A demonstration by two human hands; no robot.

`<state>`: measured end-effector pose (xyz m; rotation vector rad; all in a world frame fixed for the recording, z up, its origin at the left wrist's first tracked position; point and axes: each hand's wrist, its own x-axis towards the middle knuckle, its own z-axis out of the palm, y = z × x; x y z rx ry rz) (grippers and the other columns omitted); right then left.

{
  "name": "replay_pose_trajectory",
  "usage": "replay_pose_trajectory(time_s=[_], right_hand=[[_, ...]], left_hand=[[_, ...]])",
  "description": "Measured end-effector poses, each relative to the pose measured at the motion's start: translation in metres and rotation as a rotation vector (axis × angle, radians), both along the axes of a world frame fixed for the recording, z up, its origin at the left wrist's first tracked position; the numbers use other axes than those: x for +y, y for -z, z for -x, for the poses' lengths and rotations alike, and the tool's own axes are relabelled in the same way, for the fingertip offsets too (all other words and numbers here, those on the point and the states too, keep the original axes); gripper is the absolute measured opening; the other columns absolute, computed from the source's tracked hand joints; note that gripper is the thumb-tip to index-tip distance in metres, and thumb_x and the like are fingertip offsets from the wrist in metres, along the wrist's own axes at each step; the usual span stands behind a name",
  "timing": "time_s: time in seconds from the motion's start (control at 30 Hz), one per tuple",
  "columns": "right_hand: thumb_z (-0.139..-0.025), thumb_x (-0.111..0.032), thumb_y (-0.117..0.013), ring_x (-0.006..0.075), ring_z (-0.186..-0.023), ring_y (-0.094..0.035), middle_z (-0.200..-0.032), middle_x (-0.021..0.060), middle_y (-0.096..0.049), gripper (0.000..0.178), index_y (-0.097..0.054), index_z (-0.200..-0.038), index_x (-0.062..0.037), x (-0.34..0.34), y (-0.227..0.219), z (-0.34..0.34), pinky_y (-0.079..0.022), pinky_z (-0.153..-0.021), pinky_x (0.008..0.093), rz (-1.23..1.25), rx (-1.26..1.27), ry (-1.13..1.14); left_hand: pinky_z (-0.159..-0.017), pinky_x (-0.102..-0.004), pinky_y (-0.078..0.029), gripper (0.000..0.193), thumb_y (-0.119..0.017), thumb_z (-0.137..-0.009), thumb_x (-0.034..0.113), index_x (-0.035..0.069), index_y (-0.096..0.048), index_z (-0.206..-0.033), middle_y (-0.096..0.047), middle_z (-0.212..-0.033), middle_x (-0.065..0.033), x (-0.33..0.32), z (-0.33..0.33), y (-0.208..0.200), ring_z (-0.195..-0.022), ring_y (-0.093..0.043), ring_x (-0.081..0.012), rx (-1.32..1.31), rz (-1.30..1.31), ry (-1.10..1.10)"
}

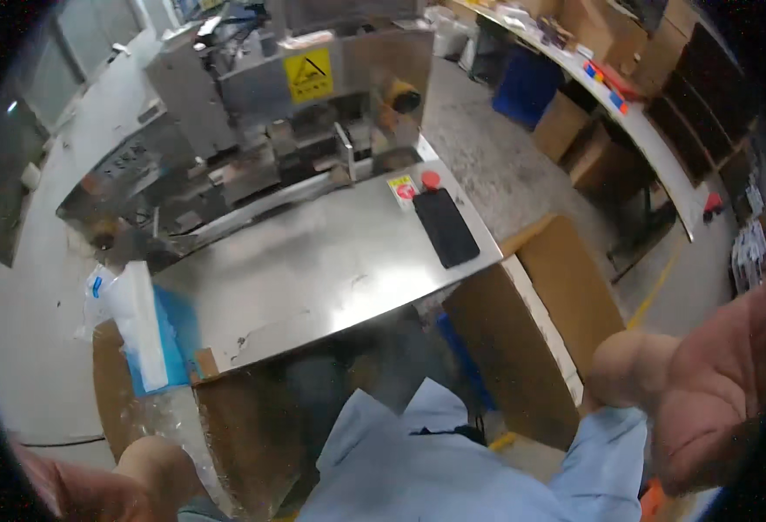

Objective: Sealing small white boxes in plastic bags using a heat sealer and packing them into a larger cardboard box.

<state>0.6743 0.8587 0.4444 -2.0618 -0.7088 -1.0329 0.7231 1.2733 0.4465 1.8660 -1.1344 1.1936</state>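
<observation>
Head view: both hands are raised close to the camera at opposite rims, well apart from each other; the left hand (pixel 70 489) lies at the lower left corner, its wrist bent into view and its outer part cut off by the rim; the right hand (pixel 718 396) stands at the right rim, larger in view, palm side visible, above a pale blue sleeve (pixel 605 448); the fingers of both are out of sight, so whether they are spread, pressed together or pinching anything cannot be told; no held object is visible.

Containers: the left carton (pixel 107 370), nearest the left hand, stands at the left end of a steel worktop (pixel 313 270); clear plastic film (pixel 172 426) lies over its near side, and a white-and-blue packet (pixel 144 326) stands tilted at its far edge; the right carton (pixel 509 348), nearest the right hand, stands at the worktop's right front corner, with a white strip (pixel 544 317) between two of its brown panels; its remaining contents cannot be made out.

On the worktop, a black phone-like slab (pixel 446 228) lies flat near the right end, just beside a red button (pixel 431 180).
</observation>
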Motion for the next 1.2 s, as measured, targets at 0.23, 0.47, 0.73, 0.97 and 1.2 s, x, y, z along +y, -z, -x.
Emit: replay_pose_trajectory(time_s=[0.23, 0.47, 0.73, 0.97, 1.2], right_hand=[[-0.090, -0.055, -0.057, 0.0338, -0.109, -0.057, -0.131, 0.0235, -0.053, 0.071, -0.046, -0.139, -0.0044, -0.023, -0.001, -0.006, -0.045, -0.093, 0.0467, -0.102, 0.008, -0.058], [-0.092, -0.054, -0.056, 0.0347, -0.109, -0.057, -0.132, 0.0236, -0.052, 0.069, -0.045, -0.140, -0.0054, 0.027, -0.032, -0.023, -0.045, -0.093, 0.0475, -0.036, -0.221, -0.112], [-0.094, -0.052, -0.054, 0.0358, -0.109, -0.056, -0.134, 0.0237, -0.051, 0.067, -0.043, -0.142, -0.0065, 0.042, -0.076, -0.003, -0.045, -0.092, 0.0483, 0.078, -0.527, -0.126], [-0.095, -0.050, -0.052, 0.0368, -0.108, -0.056, -0.135, 0.0238, -0.051, 0.065, -0.042, -0.143, -0.0075, 0.058, -0.072, -0.033, -0.045, -0.091, 0.0490, 0.057, -0.551, -0.086], [-0.097, -0.049, -0.050, 0.0377, -0.108, -0.056, -0.136, 0.0239, -0.050, 0.063, -0.041, -0.145, -0.0085, 0.052, -0.064, -0.008, -0.045, -0.091, 0.0497, 0.016, -0.657, -0.137]], left_hand=[[-0.099, -0.0606, -0.037, 0.053, -0.048, -0.095, 0.038, 0.005, -0.049, -0.136, -0.042, -0.140, -0.0268, -0.040, 0.000, -0.012, -0.123, -0.046, -0.0341, 0.135, -0.070, -0.105], [-0.097, -0.0559, -0.040, 0.051, -0.047, -0.096, 0.036, 0.002, -0.050, -0.134, -0.046, -0.136, -0.0262, -0.025, 0.003, -0.009, -0.118, -0.049, -0.0322, 0.036, 0.045, -0.190], [-0.095, -0.0506, -0.043, 0.049, -0.045, -0.097, 0.033, -0.001, -0.051, -0.132, -0.049, -0.133, -0.0256, -0.008, 0.012, -0.010, -0.113, -0.054, -0.0300, -0.118, 0.222, -0.209], [-0.093, -0.0459, -0.047, 0.048, -0.044, -0.098, 0.031, -0.004, -0.051, -0.130, -0.053, -0.130, -0.0250, -0.049, -0.010, -0.025, -0.108, -0.057, -0.0281, -0.011, 0.238, -0.201], [-0.091, -0.0412, -0.050, 0.047, -0.042, -0.099, 0.028, -0.007, -0.052, -0.128, -0.056, -0.126, -0.0244, -0.035, 0.001, -0.026, -0.103, -0.061, -0.0262, 0.005, 0.270, -0.278]])
